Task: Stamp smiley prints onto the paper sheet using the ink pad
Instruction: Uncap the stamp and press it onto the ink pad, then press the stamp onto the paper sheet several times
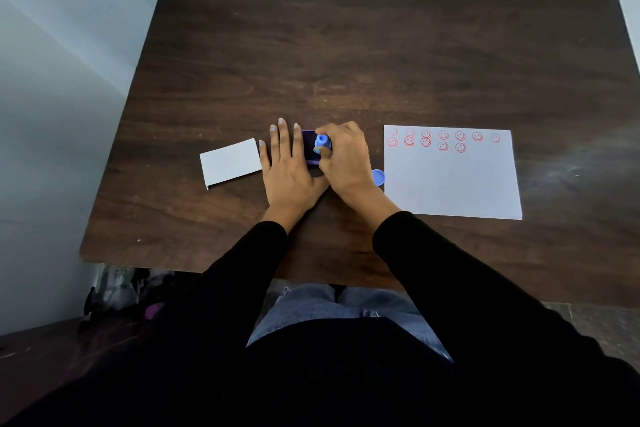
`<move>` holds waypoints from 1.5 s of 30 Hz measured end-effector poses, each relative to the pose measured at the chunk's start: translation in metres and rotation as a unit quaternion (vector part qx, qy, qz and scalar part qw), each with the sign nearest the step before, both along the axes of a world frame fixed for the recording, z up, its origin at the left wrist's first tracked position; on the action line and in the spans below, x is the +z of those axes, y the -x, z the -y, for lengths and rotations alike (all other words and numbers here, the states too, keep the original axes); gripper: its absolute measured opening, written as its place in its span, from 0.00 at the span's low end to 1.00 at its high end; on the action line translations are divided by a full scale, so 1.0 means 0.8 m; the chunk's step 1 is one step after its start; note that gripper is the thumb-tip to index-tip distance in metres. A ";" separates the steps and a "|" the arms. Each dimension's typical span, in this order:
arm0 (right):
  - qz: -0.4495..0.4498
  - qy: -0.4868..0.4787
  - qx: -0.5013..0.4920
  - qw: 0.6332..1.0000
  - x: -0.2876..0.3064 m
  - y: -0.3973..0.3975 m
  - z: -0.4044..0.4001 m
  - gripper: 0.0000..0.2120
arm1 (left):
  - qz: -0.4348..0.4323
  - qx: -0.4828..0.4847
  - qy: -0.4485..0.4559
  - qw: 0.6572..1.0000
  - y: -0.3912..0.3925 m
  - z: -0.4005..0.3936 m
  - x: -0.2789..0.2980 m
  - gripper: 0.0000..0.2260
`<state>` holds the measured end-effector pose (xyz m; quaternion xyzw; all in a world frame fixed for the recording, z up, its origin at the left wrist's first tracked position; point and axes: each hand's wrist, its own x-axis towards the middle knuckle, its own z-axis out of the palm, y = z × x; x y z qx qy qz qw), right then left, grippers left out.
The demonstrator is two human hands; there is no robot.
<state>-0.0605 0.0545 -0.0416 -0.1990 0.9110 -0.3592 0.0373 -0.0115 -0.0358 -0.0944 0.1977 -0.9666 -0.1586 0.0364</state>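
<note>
A small dark purple ink pad [309,149] lies at the middle of the brown table [346,45]. My right hand [346,159] pinches a blue stamp [321,141] and presses it down on the pad. My left hand [289,163] lies flat, fingers spread, against the pad's left side. To the right lies the white paper sheet [450,180], with several red smiley prints [443,140] in two rows along its top edge; the rest of the sheet is blank.
A blue round cap [379,177] sits on the table between my right wrist and the sheet's left edge. A white card or lid [230,163] lies left of my left hand. The table's near edge runs just above my lap.
</note>
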 end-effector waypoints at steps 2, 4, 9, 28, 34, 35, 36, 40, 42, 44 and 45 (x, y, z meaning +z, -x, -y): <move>0.001 -0.011 -0.001 1.000 -0.001 0.005 -0.001 0.06 | -0.001 0.000 -0.002 1.000 0.000 0.000 0.000 0.43; 0.005 -0.018 -0.005 1.000 -0.001 0.009 -0.002 0.05 | 0.001 0.000 -0.001 1.000 0.000 0.000 0.000 0.44; 0.010 0.011 -0.012 1.000 -0.005 0.004 0.001 0.08 | 0.003 0.003 -0.001 1.000 0.002 -0.002 0.002 0.42; 0.193 0.332 -0.242 0.891 0.020 0.036 -0.044 0.09 | -0.139 -0.067 -0.026 0.988 -0.008 -0.042 0.021 0.33; 0.233 0.424 -0.366 0.795 0.016 0.058 -0.126 0.01 | -0.110 -0.172 -0.045 0.978 -0.001 -0.094 0.022 0.18; 0.235 0.427 -0.378 0.787 0.014 0.057 -0.136 0.02 | -0.101 -0.178 -0.039 0.978 0.000 -0.094 0.022 0.16; 0.236 0.433 -0.388 0.779 0.013 0.056 -0.145 0.03 | -0.098 -0.179 -0.031 0.979 -0.001 -0.092 0.021 0.14; 0.229 0.463 -0.396 0.759 0.010 0.055 -0.176 0.04 | -0.127 -0.134 -0.028 0.982 -0.009 -0.081 0.020 0.15; 0.226 0.491 -0.393 0.744 0.012 0.056 -0.192 0.06 | -0.126 -0.119 -0.033 0.984 -0.008 -0.082 0.023 0.18; 0.236 0.519 -0.391 0.723 0.015 0.056 -0.203 0.04 | -0.092 -0.134 -0.030 0.986 0.002 -0.089 0.028 0.22; 0.247 0.528 -0.397 0.709 0.016 0.056 -0.207 0.03 | -0.065 -0.149 -0.022 0.986 0.009 -0.094 0.030 0.26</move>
